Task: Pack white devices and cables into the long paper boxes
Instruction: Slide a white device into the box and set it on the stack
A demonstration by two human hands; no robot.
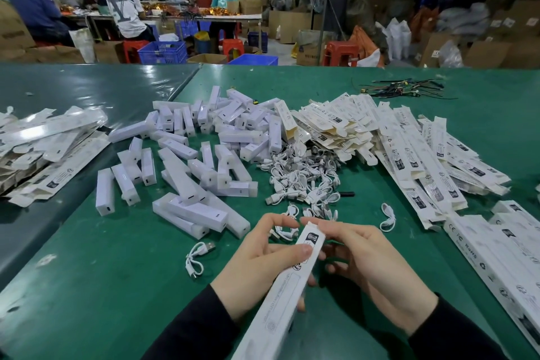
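I hold one long white paper box [287, 289] slanting from bottom centre up to its open end near the middle. My left hand [257, 263] grips it, thumb across the top, with its fingers over a coiled white cable [285, 232] at the box's mouth. My right hand [368, 269] holds the box from the right, index finger at the end flap. A heap of white devices [201, 149] lies ahead at centre left. Behind the box's mouth sits a pile of white cables [301, 175].
Flat unfolded boxes [388, 140] are heaped at the right, filled boxes [502, 248] lie at the right edge, and more boxes [49, 143] at the left. Two loose cables [198, 257] [388, 218] lie on the green table [102, 286]. People work at a far table.
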